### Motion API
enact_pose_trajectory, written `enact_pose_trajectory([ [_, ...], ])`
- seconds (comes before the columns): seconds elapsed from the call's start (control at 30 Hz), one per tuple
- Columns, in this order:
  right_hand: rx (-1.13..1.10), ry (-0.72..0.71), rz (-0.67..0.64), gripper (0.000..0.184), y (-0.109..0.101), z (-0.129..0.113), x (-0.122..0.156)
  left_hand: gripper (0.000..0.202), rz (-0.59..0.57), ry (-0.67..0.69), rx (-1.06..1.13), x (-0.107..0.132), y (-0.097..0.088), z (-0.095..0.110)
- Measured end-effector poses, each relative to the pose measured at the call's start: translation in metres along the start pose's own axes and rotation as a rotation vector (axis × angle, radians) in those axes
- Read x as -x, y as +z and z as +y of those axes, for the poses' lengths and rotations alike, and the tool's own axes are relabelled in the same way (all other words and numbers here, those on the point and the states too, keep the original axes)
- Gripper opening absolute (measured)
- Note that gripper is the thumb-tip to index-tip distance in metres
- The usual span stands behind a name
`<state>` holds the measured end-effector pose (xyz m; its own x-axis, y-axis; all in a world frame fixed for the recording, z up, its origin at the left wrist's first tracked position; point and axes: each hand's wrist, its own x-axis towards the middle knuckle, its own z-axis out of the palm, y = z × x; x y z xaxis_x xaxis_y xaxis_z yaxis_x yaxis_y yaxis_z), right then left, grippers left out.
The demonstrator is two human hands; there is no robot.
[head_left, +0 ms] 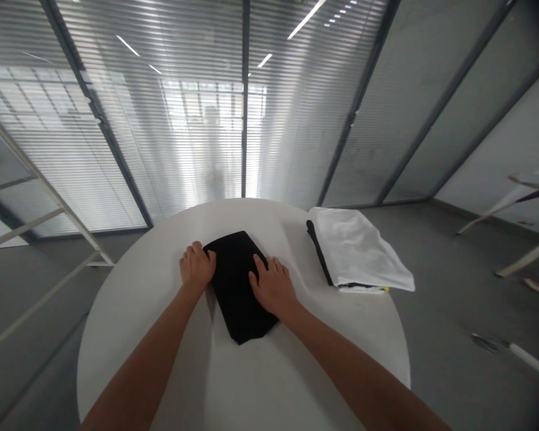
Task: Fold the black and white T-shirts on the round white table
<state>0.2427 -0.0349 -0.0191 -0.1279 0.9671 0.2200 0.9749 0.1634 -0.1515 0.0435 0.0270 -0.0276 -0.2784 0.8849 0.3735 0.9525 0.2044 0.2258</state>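
A black folded garment [238,287] lies on the round white table [130,299] in front of me. Its exact kind cannot be made out. My left hand [197,266] is at its upper left edge, with the fingers curled and the thumb against the cloth. Over the right edge rests my right hand [276,287], its thumb and index finger on top of the fabric and the other fingers bent at the side. Both hands hold the garment by its sides.
To the right, a stack of folded white cloth [363,248] with dark layers beneath overhangs the table edge. A pale metal frame [49,191] stands at the left. Behind the table is a glass partition with blinds [197,137]. Pale furniture legs [525,256] show far right.
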Motion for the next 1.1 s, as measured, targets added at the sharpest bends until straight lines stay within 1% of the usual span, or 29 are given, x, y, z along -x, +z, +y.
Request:
enact_pose_trajectory([
  [0.07,-0.012,-0.010,0.012,0.056,0.000,0.000,0.001,0.038,-0.054,-0.020,-0.021,0.008,-0.004,-0.003],
  [0.17,-0.026,-0.020,0.017,0.055,0.000,0.000,0.002,0.039,-0.166,-0.028,-0.010,0.021,-0.009,-0.004],
  [0.23,-0.025,-0.009,0.020,0.055,-0.002,0.000,0.003,0.042,-0.198,-0.028,0.006,0.031,-0.011,-0.002],
  [0.33,-0.023,0.061,0.066,0.053,-0.005,0.001,0.001,0.045,-0.181,-0.002,0.020,0.043,-0.012,0.001],
  [0.43,-0.028,0.115,0.100,0.051,-0.010,0.003,-0.002,0.045,-0.187,-0.001,0.029,0.044,-0.013,0.003],
  [0.53,-0.041,0.081,0.068,0.049,-0.012,0.005,-0.005,0.047,-0.200,-0.003,0.032,0.040,-0.015,0.003],
  [0.63,-0.060,0.036,0.042,0.051,-0.007,0.005,-0.006,0.048,-0.212,0.007,0.031,0.037,-0.017,0.003],
  [0.7,-0.070,0.041,0.039,0.052,-0.003,0.005,-0.006,0.051,-0.199,0.016,0.050,0.038,-0.018,0.003],
  [0.8,-0.108,0.065,0.007,0.053,-0.001,0.005,-0.008,0.061,-0.167,0.019,0.109,0.040,-0.018,0.003],
  [0.87,-0.190,0.071,-0.033,0.052,-0.006,0.009,-0.010,0.063,-0.160,0.017,0.141,0.040,-0.017,0.002],
  [0.97,-0.442,0.104,-0.109,0.049,-0.021,0.018,-0.017,0.055,-0.177,0.043,0.143,0.039,-0.016,0.001],
  [1.03,-0.643,0.182,-0.197,0.047,-0.031,0.023,-0.022,0.050,-0.193,0.084,0.134,0.039,-0.015,-0.001],
  [1.1,-0.780,0.273,-0.310,0.046,-0.037,0.027,-0.025,0.048,-0.204,0.142,0.137,0.039,-0.014,-0.002],
])
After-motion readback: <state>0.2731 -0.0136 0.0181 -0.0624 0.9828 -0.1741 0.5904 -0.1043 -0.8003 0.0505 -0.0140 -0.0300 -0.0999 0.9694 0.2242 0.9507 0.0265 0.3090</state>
